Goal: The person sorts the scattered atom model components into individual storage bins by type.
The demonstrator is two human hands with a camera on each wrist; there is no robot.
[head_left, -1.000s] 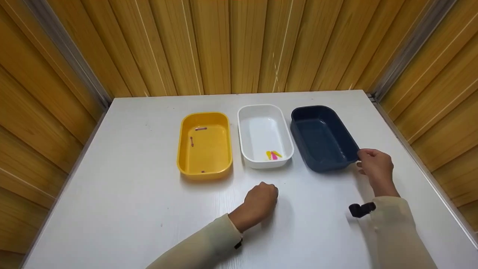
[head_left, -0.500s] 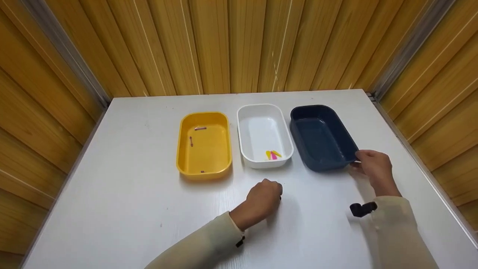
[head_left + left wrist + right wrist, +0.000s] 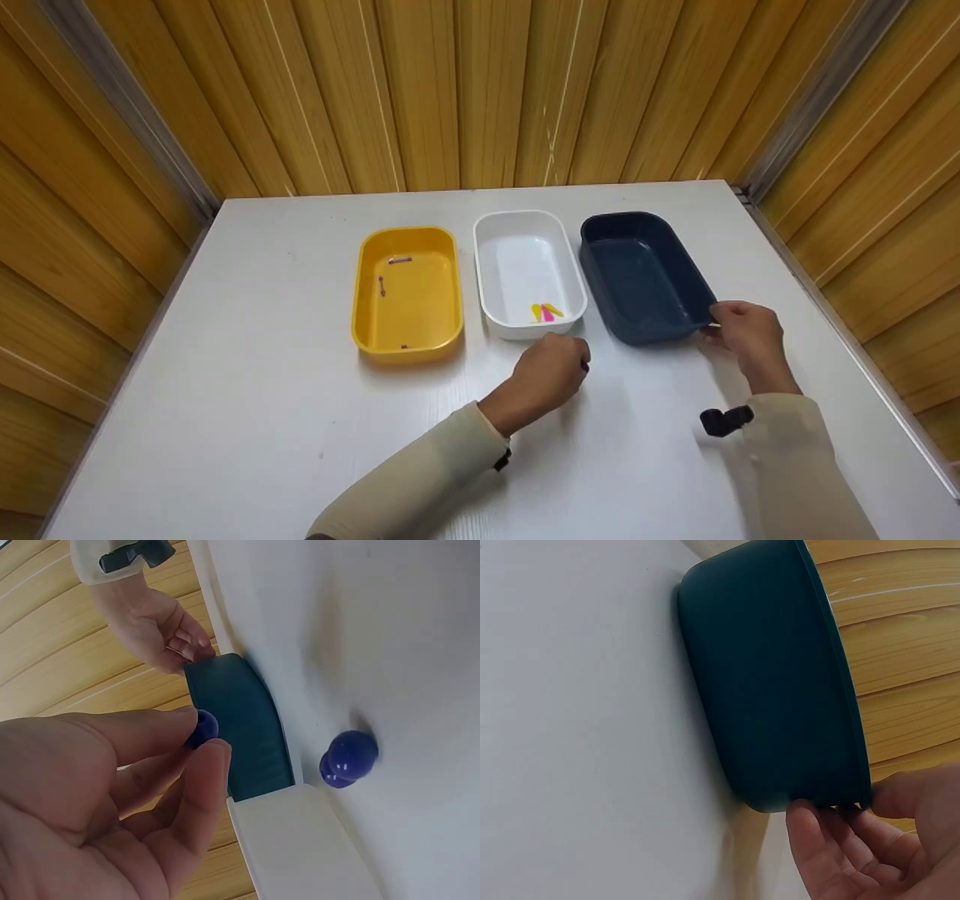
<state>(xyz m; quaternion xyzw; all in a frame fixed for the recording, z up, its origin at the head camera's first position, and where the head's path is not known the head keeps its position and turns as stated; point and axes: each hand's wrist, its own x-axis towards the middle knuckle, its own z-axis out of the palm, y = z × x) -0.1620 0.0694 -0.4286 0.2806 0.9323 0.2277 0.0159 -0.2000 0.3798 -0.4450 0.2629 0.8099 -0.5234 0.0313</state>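
Observation:
My left hand (image 3: 551,369) is over the table just in front of the white tray (image 3: 525,328). Thumb and forefinger pinch a small, dark blue, ball-like thing (image 3: 203,729) in the left wrist view; the fingers cover part of it. Beside that hand, two glossy blue rounded shapes (image 3: 352,754) overlap against the white tabletop, outside the head view's sight. My right hand (image 3: 750,334) grips the near right corner of the navy blue tray (image 3: 772,675), thumb at the rim and fingers beneath it.
A yellow tray (image 3: 409,350) stands on the left, with several small purple stick-like pieces inside. Yellow and pink flat pieces (image 3: 546,312) lie at the white tray's near end. Wood-patterned walls (image 3: 420,90) enclose the white table (image 3: 247,360) behind and on both sides.
My left hand has moved forward and a little right, up to the white tray's near edge. The right hand keeps its grip on the navy tray's corner.

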